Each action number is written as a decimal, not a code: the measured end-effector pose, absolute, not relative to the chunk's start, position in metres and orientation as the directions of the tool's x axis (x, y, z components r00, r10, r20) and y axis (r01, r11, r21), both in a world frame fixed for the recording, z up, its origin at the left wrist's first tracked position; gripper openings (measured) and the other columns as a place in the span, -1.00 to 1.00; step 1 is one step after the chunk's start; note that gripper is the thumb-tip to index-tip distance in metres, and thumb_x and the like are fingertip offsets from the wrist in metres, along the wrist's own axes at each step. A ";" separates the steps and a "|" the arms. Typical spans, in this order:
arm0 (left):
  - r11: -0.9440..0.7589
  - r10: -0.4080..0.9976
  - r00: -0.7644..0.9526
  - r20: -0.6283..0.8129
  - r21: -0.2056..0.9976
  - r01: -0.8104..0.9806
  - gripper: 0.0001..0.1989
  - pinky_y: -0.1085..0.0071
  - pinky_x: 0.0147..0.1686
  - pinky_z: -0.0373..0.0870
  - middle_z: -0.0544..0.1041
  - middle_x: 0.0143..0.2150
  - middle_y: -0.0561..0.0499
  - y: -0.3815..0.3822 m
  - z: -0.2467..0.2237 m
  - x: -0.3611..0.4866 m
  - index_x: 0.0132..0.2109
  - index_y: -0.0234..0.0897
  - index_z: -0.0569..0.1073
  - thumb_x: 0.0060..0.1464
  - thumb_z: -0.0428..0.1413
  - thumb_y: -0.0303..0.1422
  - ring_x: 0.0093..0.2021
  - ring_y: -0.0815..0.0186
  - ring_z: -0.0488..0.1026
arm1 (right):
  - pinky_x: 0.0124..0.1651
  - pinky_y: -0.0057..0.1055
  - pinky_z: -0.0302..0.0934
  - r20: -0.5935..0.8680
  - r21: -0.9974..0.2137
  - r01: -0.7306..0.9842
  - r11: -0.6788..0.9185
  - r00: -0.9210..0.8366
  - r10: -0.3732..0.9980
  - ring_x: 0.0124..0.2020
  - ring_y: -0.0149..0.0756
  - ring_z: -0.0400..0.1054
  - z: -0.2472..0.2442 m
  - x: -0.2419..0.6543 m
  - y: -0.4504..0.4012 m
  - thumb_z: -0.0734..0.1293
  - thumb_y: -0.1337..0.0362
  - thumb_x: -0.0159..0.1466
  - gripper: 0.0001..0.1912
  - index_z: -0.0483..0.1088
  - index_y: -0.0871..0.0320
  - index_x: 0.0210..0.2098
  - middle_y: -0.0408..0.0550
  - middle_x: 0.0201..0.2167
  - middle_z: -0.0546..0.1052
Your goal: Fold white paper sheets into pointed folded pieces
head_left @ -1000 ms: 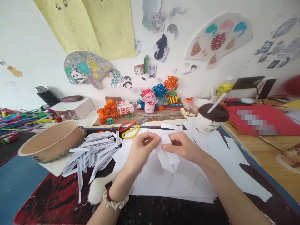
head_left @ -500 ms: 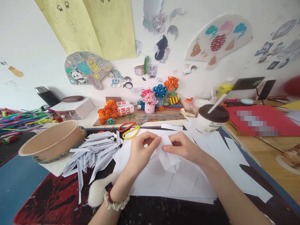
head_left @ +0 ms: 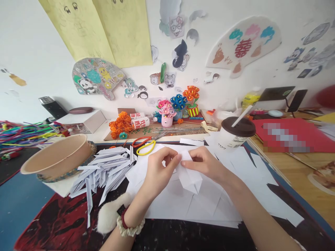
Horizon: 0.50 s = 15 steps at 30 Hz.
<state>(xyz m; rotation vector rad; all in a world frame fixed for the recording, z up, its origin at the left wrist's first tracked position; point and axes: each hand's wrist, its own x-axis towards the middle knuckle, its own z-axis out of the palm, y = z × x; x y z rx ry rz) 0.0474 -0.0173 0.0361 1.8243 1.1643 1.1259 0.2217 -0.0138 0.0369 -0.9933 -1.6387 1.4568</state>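
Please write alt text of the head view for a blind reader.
A person's left hand and right hand hold a folded white paper over white sheets. A pile of folded paper strips and a tan bowl sit to the left, scissors beyond, and a lidded cup to the right.

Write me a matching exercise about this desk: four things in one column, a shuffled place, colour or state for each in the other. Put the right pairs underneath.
Things
1. Folded paper
2. Scissors
3. Cup
4. Paper strips

Places, colours, states
a. Heaped loosely beside the tan bowl
b. White, with a dark brown lid and a straw
c. Pinched between the left hand and the right hand
d. Partly red, partly yellow

Right pairs: 1-c, 2-d, 3-b, 4-a
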 end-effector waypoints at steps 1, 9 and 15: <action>-0.364 0.926 0.222 0.304 0.873 0.324 -0.82 0.45 -0.41 0.23 0.44 -0.46 0.03 -0.017 0.036 0.047 -0.40 -0.30 0.45 0.12 0.12 -0.31 -0.45 0.37 0.30 | -0.54 -0.43 -0.15 0.023 -0.994 0.089 0.070 -0.443 0.896 -0.58 -0.45 0.02 0.037 0.221 -0.014 0.35 0.23 0.12 -0.71 0.23 0.19 -0.64 -0.21 -0.64 0.16; -0.376 0.922 0.232 0.311 0.862 0.340 -0.77 0.44 -0.40 0.22 0.43 -0.45 0.04 -0.014 0.034 0.046 -0.41 -0.30 0.42 0.18 0.06 -0.29 -0.42 0.36 0.30 | -0.54 -0.44 -0.17 0.035 -0.993 0.089 0.073 -0.366 0.930 -0.58 -0.45 -0.01 0.034 0.222 -0.013 0.35 0.21 0.13 -0.69 0.25 0.20 -0.64 -0.22 -0.65 0.12; -0.431 0.901 0.263 0.346 0.791 0.434 -0.76 0.45 -0.42 0.17 0.35 -0.45 0.08 -0.016 0.035 0.046 -0.41 -0.28 0.33 0.24 -0.02 -0.35 -0.44 0.39 0.23 | -0.49 -0.42 -0.04 0.039 -0.998 0.037 0.054 -0.327 0.944 -0.53 -0.39 0.13 0.037 0.226 -0.012 0.37 0.21 0.10 -0.77 0.39 0.25 -0.58 -0.14 -0.60 0.28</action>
